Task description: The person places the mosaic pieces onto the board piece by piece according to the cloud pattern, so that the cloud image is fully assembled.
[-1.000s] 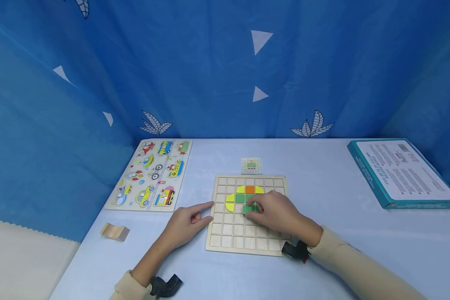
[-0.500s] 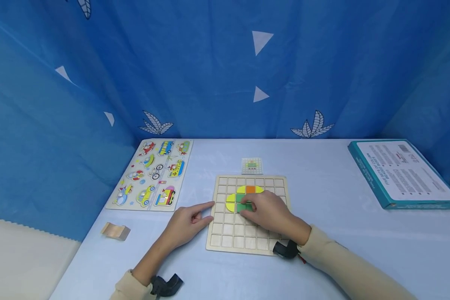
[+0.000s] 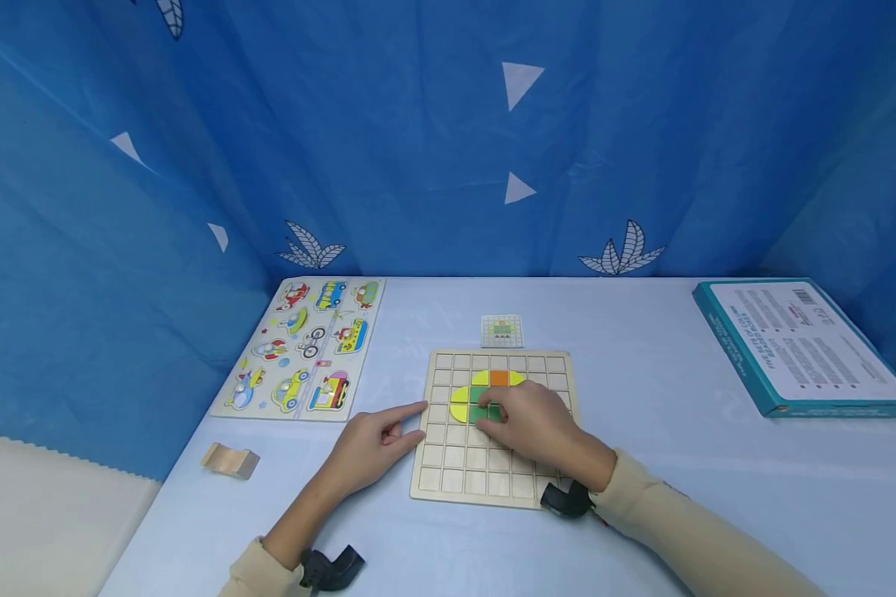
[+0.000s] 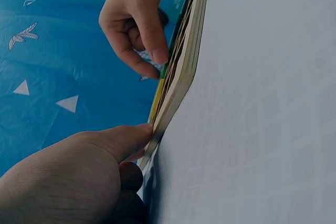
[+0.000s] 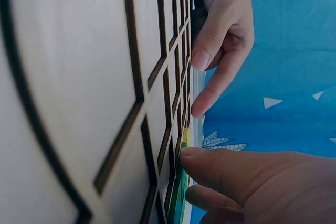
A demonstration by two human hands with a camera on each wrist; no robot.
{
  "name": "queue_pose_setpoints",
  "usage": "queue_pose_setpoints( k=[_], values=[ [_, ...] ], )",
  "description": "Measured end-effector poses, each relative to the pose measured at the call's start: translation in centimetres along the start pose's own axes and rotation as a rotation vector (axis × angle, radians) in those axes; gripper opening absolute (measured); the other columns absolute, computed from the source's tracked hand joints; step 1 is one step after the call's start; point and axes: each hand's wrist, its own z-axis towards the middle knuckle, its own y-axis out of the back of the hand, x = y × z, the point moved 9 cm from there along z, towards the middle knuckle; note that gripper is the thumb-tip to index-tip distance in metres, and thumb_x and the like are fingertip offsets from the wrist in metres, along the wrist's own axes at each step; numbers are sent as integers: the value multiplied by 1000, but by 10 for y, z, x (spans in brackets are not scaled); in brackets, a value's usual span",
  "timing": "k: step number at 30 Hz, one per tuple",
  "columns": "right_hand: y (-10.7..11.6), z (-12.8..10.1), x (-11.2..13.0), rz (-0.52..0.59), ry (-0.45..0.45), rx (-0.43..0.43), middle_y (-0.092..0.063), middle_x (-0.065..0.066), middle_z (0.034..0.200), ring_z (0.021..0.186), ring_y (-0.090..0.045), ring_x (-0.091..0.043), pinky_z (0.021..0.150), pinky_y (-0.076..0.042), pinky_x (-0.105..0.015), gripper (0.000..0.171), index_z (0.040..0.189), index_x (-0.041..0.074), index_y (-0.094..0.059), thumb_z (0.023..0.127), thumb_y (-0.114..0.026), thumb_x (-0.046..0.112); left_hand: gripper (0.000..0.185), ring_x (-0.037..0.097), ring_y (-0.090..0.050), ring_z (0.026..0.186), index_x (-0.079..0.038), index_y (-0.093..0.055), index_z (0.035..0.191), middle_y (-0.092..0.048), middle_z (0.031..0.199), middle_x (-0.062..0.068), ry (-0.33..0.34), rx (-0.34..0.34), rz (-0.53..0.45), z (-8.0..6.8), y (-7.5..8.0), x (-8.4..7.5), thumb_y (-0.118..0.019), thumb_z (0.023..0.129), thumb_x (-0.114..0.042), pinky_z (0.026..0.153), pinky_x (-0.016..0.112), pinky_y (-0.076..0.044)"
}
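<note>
No text, brand or number legible in any view. Printed lines and barcode seen on white back panel of teal box [image 3: 805,346] at table's right edge, too small to be read. Small pattern card [image 3: 502,330] behind wooden grid board [image 3: 493,477] bears coloured squares only. Vehicle peg puzzle [image 3: 306,348] shows pictures only, no lettering made out.

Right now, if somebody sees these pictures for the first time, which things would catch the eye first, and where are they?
Probably the wooden grid board at the table's centre, where the right hand presses a green tile beside yellow and orange tiles. The left hand steadies the board's left edge with an extended finger. Next, the vehicle puzzle lies far left and the teal box far right, before a blue curtain.
</note>
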Motion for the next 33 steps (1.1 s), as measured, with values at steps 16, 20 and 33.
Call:
queue_pose_setpoints(
  k=[16,20,33],
  values=[
    [9,-4,-4,8,-11,-25,-43,13,50,44,-38,-3,45,-27,-23,19,101,18,-80,87,-83,29,43,3,-36,50,-29,-68,135,-42,55,-14,-11,1,3,0,-2,-2,-76,94,-36,52,23,-32],
    [28,-8,-5,22,-9,-56,-42,13,52,46,-37,-4,47,-28,-24,18,104,17,-80,89,-81,27,43,4,-35,50,-29,-68,135,-42,54,-14,-16,-5,11,-1,-2,-1,-77,93,-36,53,24,-32],
    [80,-58,-44,71,-56,-84,-37,13,53,48,-36,-6,48,-30,-24,19,106,16,-80,88,-82,21,44,5,-36,49,-28,-68,136,-42,54,-12,-10,2,14,0,0,0,-76,94,-36,52,24,-33]
  ],
)
